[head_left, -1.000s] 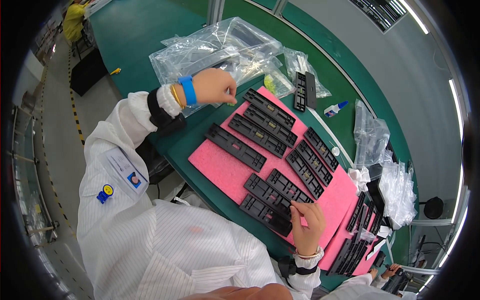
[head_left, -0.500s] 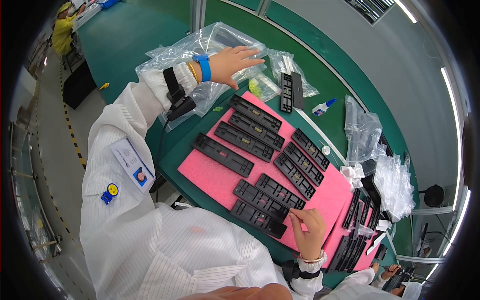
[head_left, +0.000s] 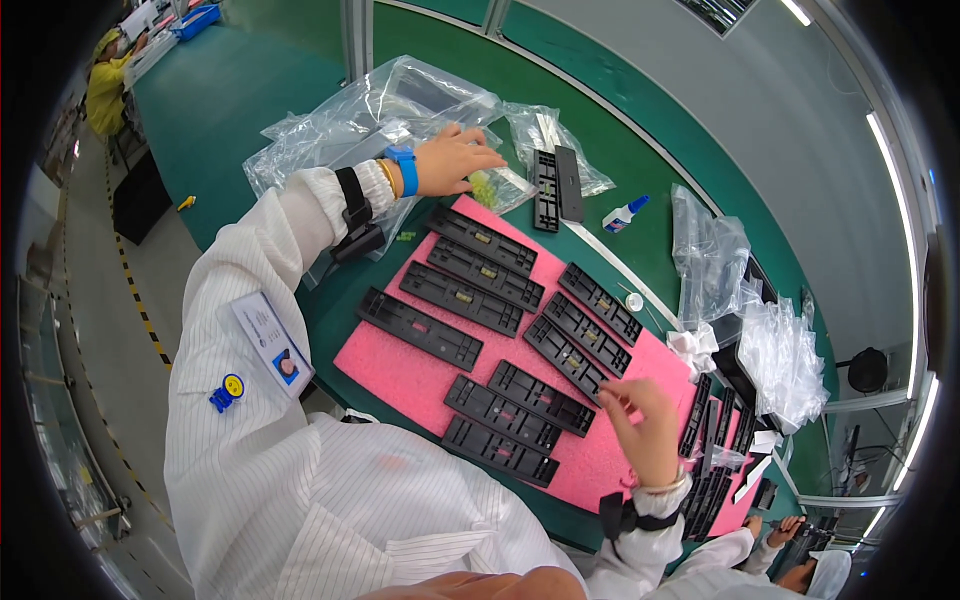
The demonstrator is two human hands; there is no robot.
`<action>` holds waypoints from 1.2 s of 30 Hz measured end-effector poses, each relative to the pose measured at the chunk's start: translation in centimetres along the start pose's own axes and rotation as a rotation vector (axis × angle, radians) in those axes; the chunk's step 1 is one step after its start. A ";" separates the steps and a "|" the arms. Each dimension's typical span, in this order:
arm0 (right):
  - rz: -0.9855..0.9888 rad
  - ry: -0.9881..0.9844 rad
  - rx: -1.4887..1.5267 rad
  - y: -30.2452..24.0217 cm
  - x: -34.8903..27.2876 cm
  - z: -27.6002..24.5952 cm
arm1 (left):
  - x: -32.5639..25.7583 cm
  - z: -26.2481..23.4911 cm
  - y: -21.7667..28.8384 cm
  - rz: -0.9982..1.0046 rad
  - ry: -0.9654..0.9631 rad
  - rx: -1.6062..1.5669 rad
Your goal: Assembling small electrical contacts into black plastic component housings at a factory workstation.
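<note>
Several long black slotted plastic strips [head_left: 508, 414] lie in groups on a pink foam sheet [head_left: 400, 387]. Some carry a small yellow-green piece in the middle. My left hand [head_left: 455, 163], palm down with fingers reaching forward and slightly bent, is over a small clear bag of yellow-green pieces [head_left: 483, 190]. No grip on the bag shows. My right hand [head_left: 645, 425] hovers over the foam by the near end of a black strip [head_left: 565, 359]. Its thumb and fingertips are drawn together; anything between them is too small to make out.
Large clear plastic bags [head_left: 400, 95] lie at the far left. Beyond the foam are two black parts [head_left: 557, 188], a small blue-capped bottle [head_left: 625, 214] and a round white dish [head_left: 634, 301]. More strips [head_left: 712, 490] and crumpled bags [head_left: 785, 365] crowd the right. A co-worker's hand [head_left: 787, 530] is at lower right.
My left hand has come down and nearer, its spread fingers now bent over the small bag. My right hand has moved right and away from the near strips, toward another strip's end.
</note>
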State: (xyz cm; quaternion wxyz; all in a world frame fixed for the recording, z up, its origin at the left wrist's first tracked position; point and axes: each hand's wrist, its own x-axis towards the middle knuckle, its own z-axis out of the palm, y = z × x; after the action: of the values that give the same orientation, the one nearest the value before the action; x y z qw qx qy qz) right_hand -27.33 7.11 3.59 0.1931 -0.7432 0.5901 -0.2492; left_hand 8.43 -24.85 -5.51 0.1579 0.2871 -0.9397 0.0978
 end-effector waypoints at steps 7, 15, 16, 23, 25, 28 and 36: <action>-0.091 -0.098 0.176 2.1 13.8 1.5 | -0.5 0.5 -0.1 -0.127 -0.046 -0.229; -0.177 -0.053 0.090 3.8 26.2 11.0 | -0.9 1.3 -0.9 -0.154 -0.047 -0.348; -0.230 -0.025 0.085 3.3 27.0 11.9 | -1.3 1.4 -1.1 -0.163 -0.046 -0.366; -0.392 0.094 0.162 2.4 30.2 15.1 | -1.1 1.1 -0.6 -0.176 0.005 -0.470; -0.293 -0.020 0.117 2.2 30.4 15.1 | -1.3 1.5 -0.8 -0.168 0.043 -0.488; -0.228 -0.143 0.043 2.0 30.6 15.0 | -1.3 1.5 -0.6 -0.155 0.000 -0.442; -0.383 -0.090 -0.310 1.3 31.0 16.2 | -0.2 1.6 0.0 -0.136 0.004 -0.342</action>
State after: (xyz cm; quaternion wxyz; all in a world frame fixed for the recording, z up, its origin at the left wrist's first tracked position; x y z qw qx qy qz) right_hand -13.07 -23.46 -5.78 0.0522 -0.8726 0.4605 -0.1543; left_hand 8.19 -25.20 -7.10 0.2125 0.3188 -0.9207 -0.0737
